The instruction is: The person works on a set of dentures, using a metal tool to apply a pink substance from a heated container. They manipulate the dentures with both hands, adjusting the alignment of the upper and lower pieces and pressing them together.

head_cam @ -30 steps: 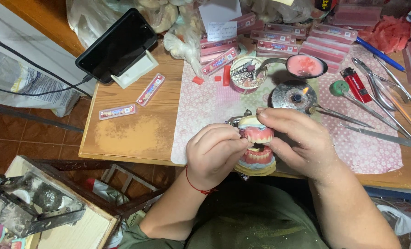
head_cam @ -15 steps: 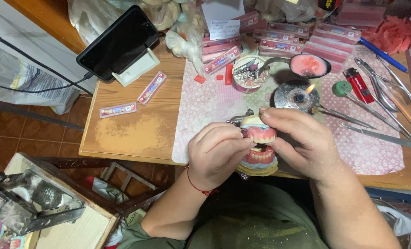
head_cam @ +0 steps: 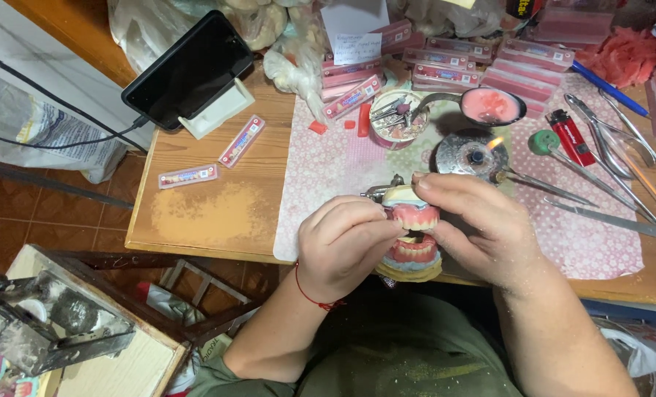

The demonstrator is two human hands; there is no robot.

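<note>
Open room is found on the bare wood of the worktop (head_cam: 203,213) at centre left of the frame, broken only by two small flat strips (head_cam: 241,140). Passage toward the top is barred by a propped phone (head_cam: 188,70), stacked pink boxes (head_cam: 446,62) and a tin (head_cam: 394,117). At the right, a lit burner (head_cam: 475,154), a lighter (head_cam: 572,137) and long metal tools (head_cam: 622,147) crowd the mat (head_cam: 328,169).

Pink denture model (head_cam: 413,217); pink floral mat (head_cam: 328,169); red lighter (head_cam: 569,137); blk phone (head_cam: 190,70).
</note>
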